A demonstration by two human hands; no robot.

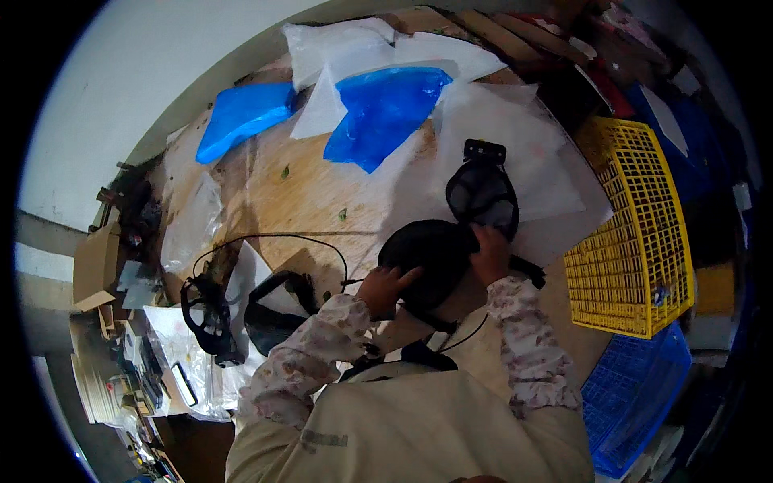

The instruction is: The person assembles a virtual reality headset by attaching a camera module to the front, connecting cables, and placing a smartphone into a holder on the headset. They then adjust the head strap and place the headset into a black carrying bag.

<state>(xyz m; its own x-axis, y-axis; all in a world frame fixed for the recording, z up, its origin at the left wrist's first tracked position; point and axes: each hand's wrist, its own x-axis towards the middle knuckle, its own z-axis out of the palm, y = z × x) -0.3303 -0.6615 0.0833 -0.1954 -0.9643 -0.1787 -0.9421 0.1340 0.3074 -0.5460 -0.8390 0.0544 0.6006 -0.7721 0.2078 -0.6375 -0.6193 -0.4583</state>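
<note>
Round black piece (427,253) is at the counter's (310,193) near middle — left hand (382,291) pinches its left edge, right hand (491,258) covers its right edge, can't tell grip — presumably steadying both sides.

Black rounded piece (431,253), broad face up
It sits just off the view's centre, toward four o'clock, its twelve-o'clock edge curved.
</note>
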